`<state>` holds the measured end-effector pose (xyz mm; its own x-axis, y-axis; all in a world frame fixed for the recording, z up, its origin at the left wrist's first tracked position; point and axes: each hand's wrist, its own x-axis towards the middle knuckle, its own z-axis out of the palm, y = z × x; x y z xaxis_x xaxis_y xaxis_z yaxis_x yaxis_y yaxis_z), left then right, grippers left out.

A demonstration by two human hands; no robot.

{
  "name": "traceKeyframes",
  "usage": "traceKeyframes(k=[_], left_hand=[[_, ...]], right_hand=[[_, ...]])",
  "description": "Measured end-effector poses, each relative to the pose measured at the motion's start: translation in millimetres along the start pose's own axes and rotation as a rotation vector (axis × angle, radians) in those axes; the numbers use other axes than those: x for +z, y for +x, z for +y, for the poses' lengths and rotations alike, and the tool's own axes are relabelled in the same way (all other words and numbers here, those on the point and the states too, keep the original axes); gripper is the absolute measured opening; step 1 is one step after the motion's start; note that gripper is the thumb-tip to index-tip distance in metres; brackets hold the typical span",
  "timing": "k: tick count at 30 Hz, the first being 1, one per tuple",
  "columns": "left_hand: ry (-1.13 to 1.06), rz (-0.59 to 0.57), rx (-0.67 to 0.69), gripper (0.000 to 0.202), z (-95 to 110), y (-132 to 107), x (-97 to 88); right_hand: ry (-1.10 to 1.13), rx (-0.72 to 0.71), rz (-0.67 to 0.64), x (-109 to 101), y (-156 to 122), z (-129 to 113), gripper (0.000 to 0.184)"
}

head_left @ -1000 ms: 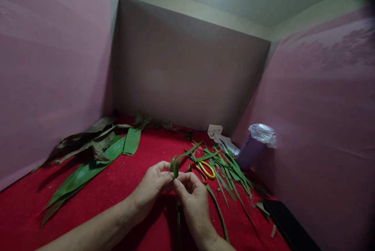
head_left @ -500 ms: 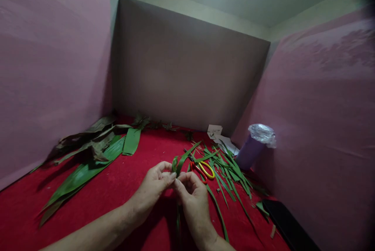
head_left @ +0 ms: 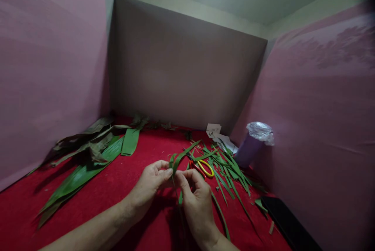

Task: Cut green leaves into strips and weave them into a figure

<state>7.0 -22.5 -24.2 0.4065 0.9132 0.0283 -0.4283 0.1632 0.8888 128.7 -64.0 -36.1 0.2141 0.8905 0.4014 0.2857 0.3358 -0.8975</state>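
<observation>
Between thumb and fingers, my left hand (head_left: 154, 180) pinches a green leaf strip (head_left: 179, 159) bent into a small loop, one long end arching up to the right. My right hand (head_left: 195, 200) is close beside it, thumb and forefinger closed on the strip just below the loop; the exact grip is partly hidden. A narrow end of leaf hangs down between the two hands. Just beyond my right hand lie scissors (head_left: 207, 168) with red and yellow handles, partly covered by the fingers and leaf.
Cut leaf strips (head_left: 227, 176) are scattered over the red cloth (head_left: 146, 212) at right. Broad leaves (head_left: 84, 176), some withered, lie at left. White papers (head_left: 225, 142), a purple container (head_left: 248, 151) topped with clear plastic and a black flat object (head_left: 288, 223) stand or lie along the right.
My right fingertips have drawn slightly down and right, away from the left thumb. The loop has tilted left and opened a little, and the hanging end shows more.
</observation>
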Motion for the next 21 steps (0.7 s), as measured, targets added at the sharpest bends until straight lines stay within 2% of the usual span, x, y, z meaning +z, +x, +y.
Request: traceKeyframes(k=[5,11,16,21], left_hand=[[-0.034,0.009,-0.001,0.022,2.1,-1.7,1.8],[-0.050,0.029,-0.002,0.023,2.3,-2.7,0.6],[-0.009,0.005,0.012,0.019,0.4,-2.0,-1.5],[-0.003,-0.014,0.035,0.023,-4.0,0.8,-3.0]], right_hand=[[-0.133,-0.106,0.065,-5.0,0.9,-2.2,0.015],[-0.219,-0.092,-0.026,-2.2,-1.5,1.1,0.014],[-0.184,-0.094,-0.118,1.1,-2.1,1.1,0.014],[-0.151,-0.075,-0.145,3.3,-2.9,0.7,0.017]])
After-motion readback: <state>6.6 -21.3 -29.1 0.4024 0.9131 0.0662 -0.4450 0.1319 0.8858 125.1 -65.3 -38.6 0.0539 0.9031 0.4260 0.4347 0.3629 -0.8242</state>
